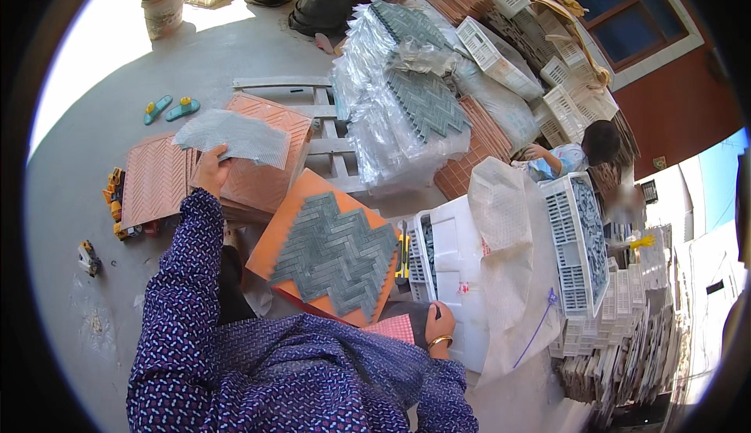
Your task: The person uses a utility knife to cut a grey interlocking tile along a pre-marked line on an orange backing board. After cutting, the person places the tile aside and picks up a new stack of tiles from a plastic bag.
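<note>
My left hand (211, 171) is closed on the near edge of a pale mesh sheet (235, 137), which lies over a stack of orange herringbone-patterned trays (270, 179). In front of my lap, a herringbone mosaic of grey-green tiles (336, 253) rests on a flat orange board (270, 233). My right hand (440, 323), with a gold bangle at the wrist, is curled beside a white plastic box (454, 249). A small dark bit shows at its fingers, too small to name. Red checked cloth (393, 328) lies between that hand and the board.
Plastic-wrapped tile mosaics (391, 104) are piled ahead on a white pallet (325, 111). At the right stands a white crate of loose tile pieces (583, 245), with a child (575, 155) behind it. Teal slippers (182, 108) and toy vehicles (88, 258) lie on the left floor.
</note>
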`<control>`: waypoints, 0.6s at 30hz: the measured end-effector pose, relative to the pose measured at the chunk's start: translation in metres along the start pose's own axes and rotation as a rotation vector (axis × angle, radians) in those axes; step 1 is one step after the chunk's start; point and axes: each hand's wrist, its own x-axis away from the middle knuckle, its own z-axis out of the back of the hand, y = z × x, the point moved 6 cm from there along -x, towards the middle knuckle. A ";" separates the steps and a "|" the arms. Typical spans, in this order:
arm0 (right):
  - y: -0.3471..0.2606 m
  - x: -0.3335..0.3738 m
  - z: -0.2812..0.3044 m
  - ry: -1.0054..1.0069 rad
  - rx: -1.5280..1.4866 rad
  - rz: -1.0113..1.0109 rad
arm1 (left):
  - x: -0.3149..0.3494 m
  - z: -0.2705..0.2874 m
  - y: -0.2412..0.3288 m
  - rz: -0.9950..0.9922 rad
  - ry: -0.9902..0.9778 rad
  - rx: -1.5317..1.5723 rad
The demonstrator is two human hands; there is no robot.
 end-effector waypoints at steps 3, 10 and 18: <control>-0.002 0.001 0.000 -0.021 0.003 -0.015 | -0.001 0.021 -0.006 0.023 0.050 -0.024; -0.005 0.002 -0.002 0.009 0.010 0.012 | -0.002 0.085 -0.028 0.186 0.184 0.086; -0.005 -0.003 -0.002 0.014 0.031 0.047 | 0.022 0.078 -0.018 -0.386 -0.074 -1.901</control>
